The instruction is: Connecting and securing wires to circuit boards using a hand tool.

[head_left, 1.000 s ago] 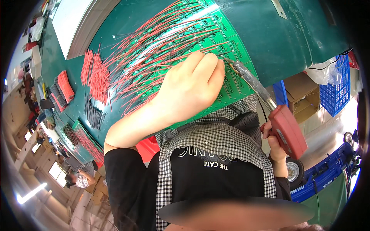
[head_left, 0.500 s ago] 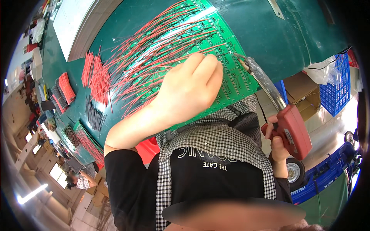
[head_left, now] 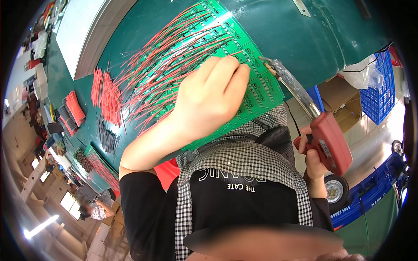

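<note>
A large green circuit board (head_left: 260,93) lies at the near edge of the table, with rows of red and black wires (head_left: 174,56) fanning off it to the left. My left hand (head_left: 213,89) rests over the board, fingers curled together; whatever they pinch is hidden under the hand. One red wire end sticks out just past the knuckles. In my right hand (head_left: 314,158) is a red-handled soldering gun (head_left: 333,141), gripped from below. Its long metal barrel points up and left, and the tip is close to the board's right edge; contact cannot be made out.
Left of the board lie loose red wires (head_left: 106,93), black wires (head_left: 106,137) and bundled wires (head_left: 75,108). A stack of white sheets (head_left: 82,39) stands farther back. Another wired board (head_left: 102,167) is at lower left. Right: a blue crate (head_left: 378,93), a cardboard box (head_left: 344,98) and a blue cart (head_left: 365,189).
The board and wires appear slightly farther left in the picture. My left hand has edged up a little, still curled. The soldering gun tip stays near the board's right edge.
</note>
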Demonstrator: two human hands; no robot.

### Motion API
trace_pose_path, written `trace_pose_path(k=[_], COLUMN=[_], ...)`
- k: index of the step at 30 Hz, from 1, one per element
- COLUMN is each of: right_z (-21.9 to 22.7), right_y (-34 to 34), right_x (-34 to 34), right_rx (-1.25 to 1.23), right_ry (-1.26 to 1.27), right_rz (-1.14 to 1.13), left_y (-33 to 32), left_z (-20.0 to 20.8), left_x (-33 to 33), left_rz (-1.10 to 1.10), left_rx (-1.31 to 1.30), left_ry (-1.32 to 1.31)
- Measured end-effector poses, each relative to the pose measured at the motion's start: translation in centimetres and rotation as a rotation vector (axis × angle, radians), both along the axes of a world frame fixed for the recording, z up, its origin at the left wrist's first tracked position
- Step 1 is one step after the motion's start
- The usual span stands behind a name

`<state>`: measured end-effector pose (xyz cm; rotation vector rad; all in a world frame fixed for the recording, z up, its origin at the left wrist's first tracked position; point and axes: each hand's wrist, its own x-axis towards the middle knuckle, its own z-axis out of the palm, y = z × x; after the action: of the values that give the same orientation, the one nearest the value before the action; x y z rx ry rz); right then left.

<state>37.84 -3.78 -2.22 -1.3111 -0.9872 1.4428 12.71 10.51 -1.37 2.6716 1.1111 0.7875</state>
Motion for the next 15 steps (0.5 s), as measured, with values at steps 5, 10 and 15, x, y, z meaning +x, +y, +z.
trace_pose_path(k=[5, 10, 15], right_z=[0.7, 0.1, -0.4], right_y=[0.6, 0.1, -0.4], right_x=[0.2, 0.0, 0.1], right_rx=[-0.03, -0.058, 0.009], right_ry=[0.009, -0.052, -0.282], right_rz=[0.039, -0.051, -0.03], left_y=[0.3, 0.3, 0.3], left_z=[-1.0, -1.0, -0.3], left_x=[0.3, 0.6, 0.7], left_rz=[-0.008, 0.013, 0.026], left_rx=[0.04, 0.039, -0.057], left_ry=[0.027, 0.055, 0.089])
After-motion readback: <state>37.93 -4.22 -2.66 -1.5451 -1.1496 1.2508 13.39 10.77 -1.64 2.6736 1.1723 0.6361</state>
